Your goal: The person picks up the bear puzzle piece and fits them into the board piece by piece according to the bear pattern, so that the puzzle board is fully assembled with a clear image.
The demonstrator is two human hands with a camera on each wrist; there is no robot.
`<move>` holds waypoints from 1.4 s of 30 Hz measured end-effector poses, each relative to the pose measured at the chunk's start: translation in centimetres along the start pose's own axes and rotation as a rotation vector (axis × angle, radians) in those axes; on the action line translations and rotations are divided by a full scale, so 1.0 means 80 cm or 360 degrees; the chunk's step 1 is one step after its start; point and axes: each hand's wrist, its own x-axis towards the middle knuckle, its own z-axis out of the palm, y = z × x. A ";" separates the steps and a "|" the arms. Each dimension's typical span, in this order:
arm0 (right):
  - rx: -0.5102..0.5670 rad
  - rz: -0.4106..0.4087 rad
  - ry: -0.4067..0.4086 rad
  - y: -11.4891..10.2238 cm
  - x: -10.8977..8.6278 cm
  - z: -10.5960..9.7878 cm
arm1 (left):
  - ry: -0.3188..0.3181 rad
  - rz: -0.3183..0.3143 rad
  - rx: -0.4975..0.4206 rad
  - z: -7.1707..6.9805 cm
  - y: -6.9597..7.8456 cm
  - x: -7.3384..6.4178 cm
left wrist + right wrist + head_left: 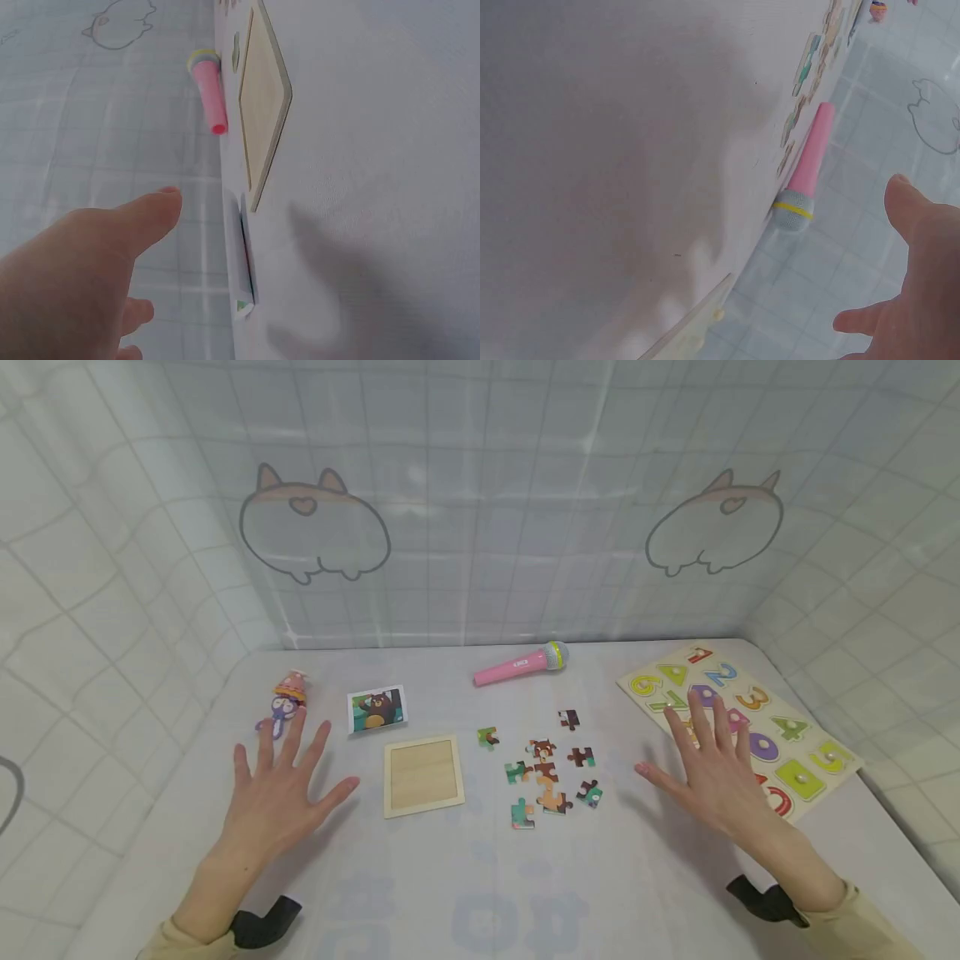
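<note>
Left hand [277, 797] and right hand [720, 781] are both totally hands-off rn, fingers spread, hovering over the white tabletop [615, 868]. Left one's near a purple toy with a pink hat [287, 706], a bear picture card [377, 709] and a square wooden puzzle tray [423, 777]. Right one overlaps the wooden number puzzle board [813, 743] from the head cam. Loose jigsaw pieces [546, 772] sit between the hands, a pink toy microphone [517, 667] lies behind them, and corgi-butt drawings [315, 531] decorate the backdrop.
</note>
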 end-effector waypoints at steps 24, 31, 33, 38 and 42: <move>0.0285 -0.0087 -0.0089 -0.052 0.036 0.033 | -0.0417 0.0297 -0.0317 0.022 0.048 0.022; 0.0554 -0.0091 -0.0138 -0.073 0.047 0.044 | -0.0512 0.0222 -0.0480 0.032 0.048 0.024; 0.0627 -0.0113 -0.0151 -0.080 0.051 0.047 | -0.0515 0.0221 -0.0516 0.034 0.048 0.024; 0.0813 -0.0175 -0.0140 -0.104 0.062 0.055 | -0.0522 0.0236 -0.0577 0.041 0.048 0.025; 0.0950 -0.0158 -0.0139 -0.126 0.073 0.061 | -0.0533 0.0237 -0.0605 0.045 0.050 0.026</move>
